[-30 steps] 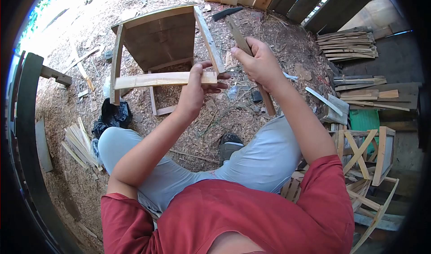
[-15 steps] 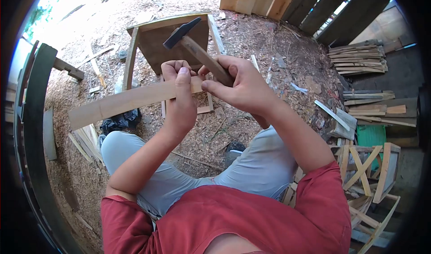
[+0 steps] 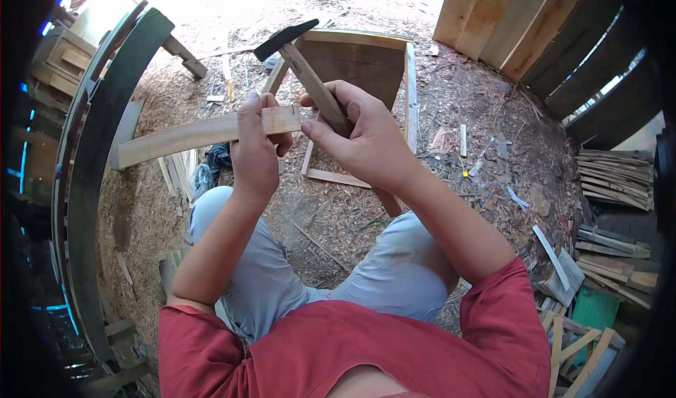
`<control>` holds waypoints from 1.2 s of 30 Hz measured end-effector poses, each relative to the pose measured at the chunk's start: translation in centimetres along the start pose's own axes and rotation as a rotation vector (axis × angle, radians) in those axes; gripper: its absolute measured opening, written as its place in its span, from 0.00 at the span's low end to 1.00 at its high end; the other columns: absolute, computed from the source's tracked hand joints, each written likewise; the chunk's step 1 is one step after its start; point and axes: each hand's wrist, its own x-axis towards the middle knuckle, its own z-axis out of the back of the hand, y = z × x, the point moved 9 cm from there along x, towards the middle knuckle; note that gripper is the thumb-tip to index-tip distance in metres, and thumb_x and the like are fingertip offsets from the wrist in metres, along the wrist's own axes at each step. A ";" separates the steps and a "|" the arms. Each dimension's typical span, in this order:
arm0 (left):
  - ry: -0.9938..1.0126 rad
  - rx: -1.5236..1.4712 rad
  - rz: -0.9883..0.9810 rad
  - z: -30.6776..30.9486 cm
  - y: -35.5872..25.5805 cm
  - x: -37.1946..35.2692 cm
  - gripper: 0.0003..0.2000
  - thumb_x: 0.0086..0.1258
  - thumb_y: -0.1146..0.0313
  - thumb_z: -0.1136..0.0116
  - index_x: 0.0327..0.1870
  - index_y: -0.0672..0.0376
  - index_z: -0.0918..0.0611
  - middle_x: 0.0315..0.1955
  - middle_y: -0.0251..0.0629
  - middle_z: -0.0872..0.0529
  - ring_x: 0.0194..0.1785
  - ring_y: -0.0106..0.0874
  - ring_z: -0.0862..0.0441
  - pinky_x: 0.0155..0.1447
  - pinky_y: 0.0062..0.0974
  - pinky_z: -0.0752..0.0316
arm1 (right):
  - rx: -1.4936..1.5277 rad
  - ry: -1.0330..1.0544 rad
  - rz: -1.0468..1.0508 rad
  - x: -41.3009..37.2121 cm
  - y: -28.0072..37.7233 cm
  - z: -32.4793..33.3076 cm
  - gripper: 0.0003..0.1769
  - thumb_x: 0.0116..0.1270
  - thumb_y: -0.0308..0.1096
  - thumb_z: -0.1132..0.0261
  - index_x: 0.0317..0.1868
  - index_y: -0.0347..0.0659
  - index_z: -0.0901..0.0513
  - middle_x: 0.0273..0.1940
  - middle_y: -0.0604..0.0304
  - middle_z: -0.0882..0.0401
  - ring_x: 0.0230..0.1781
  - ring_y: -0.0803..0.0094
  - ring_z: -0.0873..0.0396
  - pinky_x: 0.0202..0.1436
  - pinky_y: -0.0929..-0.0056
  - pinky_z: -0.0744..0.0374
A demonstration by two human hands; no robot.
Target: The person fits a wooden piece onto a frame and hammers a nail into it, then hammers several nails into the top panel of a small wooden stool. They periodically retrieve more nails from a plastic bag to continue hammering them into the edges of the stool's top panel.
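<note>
My left hand is closed round a flat, pale wooden slat near its right end, thumb on top. The slat stretches out to the left, roughly level. In my right hand is a hammer, its wooden handle in the palm and its dark metal head up and to the left. My right thumb tip is at the slat's right end, beside a small dark mark there; whether the fingers also pinch a nail I cannot make out. Both hands are above my knees.
A wooden frame with a brown panel stands on the chip-strewn ground ahead. Stacked strips and a crossed-slat crate are at right. Boards lean at the back right. A dark curved beam rises on the left.
The view has turned left, so the surroundings sit further right. The slat's right end now shows more beyond my left hand, which has shifted left from my right hand. Both grips continue.
</note>
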 end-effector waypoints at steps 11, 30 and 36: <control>0.053 0.219 -0.071 -1.3 1.9 -0.7 0.14 0.89 0.63 0.56 0.64 0.63 0.25 0.44 0.33 0.17 0.42 0.22 0.14 0.36 0.19 0.22 | -0.056 0.031 0.032 -1.6 -0.6 1.3 0.18 0.73 0.30 0.25 0.57 0.37 0.22 0.39 0.67 0.22 0.40 0.83 0.26 0.44 0.78 0.26; -0.041 0.007 0.133 -2.6 3.9 -0.3 0.19 0.89 0.53 0.55 0.38 0.56 0.24 0.26 0.31 0.21 0.24 0.20 0.27 0.27 0.22 0.32 | -0.091 0.092 -0.073 -0.6 -2.1 1.0 0.16 0.71 0.28 0.24 0.49 0.36 0.23 0.33 0.67 0.25 0.33 0.82 0.28 0.38 0.75 0.25; -0.093 -0.092 0.253 -2.1 4.8 -0.2 0.18 0.88 0.54 0.54 0.37 0.56 0.24 0.26 0.32 0.21 0.24 0.20 0.27 0.26 0.22 0.32 | -0.086 0.083 -0.113 -0.1 -3.3 0.1 0.15 0.71 0.27 0.24 0.50 0.37 0.23 0.33 0.67 0.25 0.33 0.83 0.28 0.36 0.76 0.27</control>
